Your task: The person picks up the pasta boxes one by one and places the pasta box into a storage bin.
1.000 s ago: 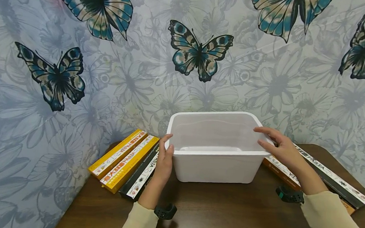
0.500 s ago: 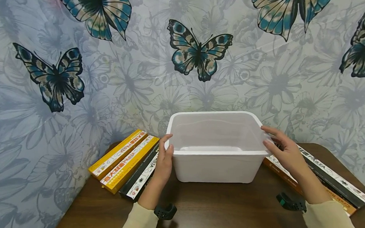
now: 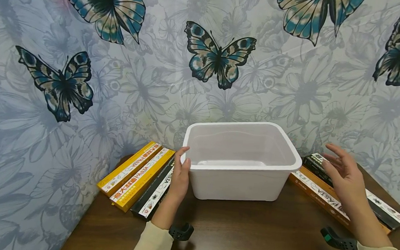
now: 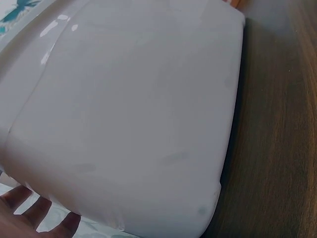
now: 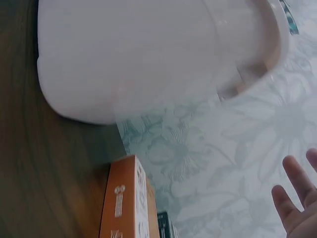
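A white plastic storage bin (image 3: 237,182) stands upright on the dark wooden table, its open top showing a bare inside. My left hand (image 3: 179,179) holds the bin's left end by the rim; the left wrist view has its fingers (image 4: 37,213) bent against the bin's side. Apart from the bin, my right hand (image 3: 347,183) hovers over the pasta boxes on the right, fingers spread and loosely bent, holding nothing. Beneath it lie an orange-brown box (image 3: 322,197) and a black box (image 3: 387,209), both partly covered by the hand and forearm.
Two yellow boxes (image 3: 141,177) and a black box (image 3: 152,191) lie side by side left of the bin. Behind the table (image 3: 248,235) rises a wall (image 3: 138,71) with butterfly and flower patterns. Each wrist wears a dark band (image 3: 181,231).
My right hand has let go of the bin's right rim and moved right, over the boxes there. The left hand and the bin have stayed in place.
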The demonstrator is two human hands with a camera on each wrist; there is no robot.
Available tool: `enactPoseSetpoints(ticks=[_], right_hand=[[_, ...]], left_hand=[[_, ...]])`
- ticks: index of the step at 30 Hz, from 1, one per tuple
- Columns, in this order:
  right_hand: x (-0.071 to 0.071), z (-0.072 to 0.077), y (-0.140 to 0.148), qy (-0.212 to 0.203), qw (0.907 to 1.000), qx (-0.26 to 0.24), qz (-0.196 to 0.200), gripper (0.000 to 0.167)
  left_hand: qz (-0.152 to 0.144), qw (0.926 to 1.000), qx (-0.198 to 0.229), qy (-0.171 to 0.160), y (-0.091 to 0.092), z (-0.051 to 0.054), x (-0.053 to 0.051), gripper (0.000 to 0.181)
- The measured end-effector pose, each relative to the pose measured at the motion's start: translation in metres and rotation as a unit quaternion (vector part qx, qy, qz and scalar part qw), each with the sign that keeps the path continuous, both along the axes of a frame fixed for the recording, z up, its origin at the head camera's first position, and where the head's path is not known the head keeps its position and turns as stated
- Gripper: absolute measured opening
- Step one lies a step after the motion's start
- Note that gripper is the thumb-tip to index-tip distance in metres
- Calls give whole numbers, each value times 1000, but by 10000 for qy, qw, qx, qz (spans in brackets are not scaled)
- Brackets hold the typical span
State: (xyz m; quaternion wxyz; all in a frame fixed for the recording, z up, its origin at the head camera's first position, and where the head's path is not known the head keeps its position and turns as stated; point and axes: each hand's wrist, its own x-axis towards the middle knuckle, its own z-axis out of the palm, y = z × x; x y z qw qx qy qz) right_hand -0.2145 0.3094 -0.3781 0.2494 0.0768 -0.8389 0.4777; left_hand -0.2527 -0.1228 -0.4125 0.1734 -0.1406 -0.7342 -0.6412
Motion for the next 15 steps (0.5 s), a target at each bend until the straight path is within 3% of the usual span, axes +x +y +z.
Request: enactPoseSetpoints(ticks=[7,15], right_hand=[[11,-6,20,-31,9992,-221,-334,56],[18,-20,38,-396,9933,-180,-1067,62]], left_hand=[[-69,10000,30,-30,0,-1,-1,48],[-61,9999,72,77,0,0,1,49]])
